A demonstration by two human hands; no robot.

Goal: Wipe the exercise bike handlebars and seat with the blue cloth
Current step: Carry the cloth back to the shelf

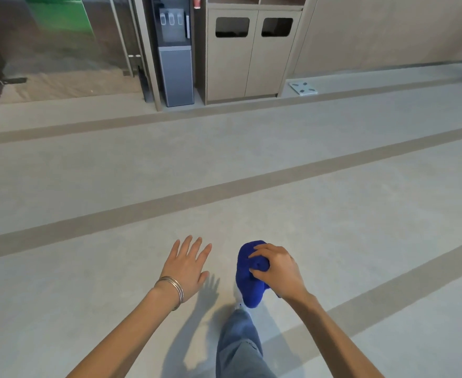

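My right hand (276,270) is closed around a bunched blue cloth (247,285), which hangs down below the fingers over my leg. My left hand (187,264) is held out flat beside it, fingers spread, holding nothing, with metal bangles on the wrist. Both hands hover above the grey floor. No exercise bike, handlebars or seat appear in the head view.
A water dispenser (173,50) stands against the far wall beside a beige cabinet (251,53) with two bin openings. A bathroom scale (303,88) lies on the floor to the cabinet's right. A glass partition (55,45) is at far left. My jeans leg (238,347) steps forward.
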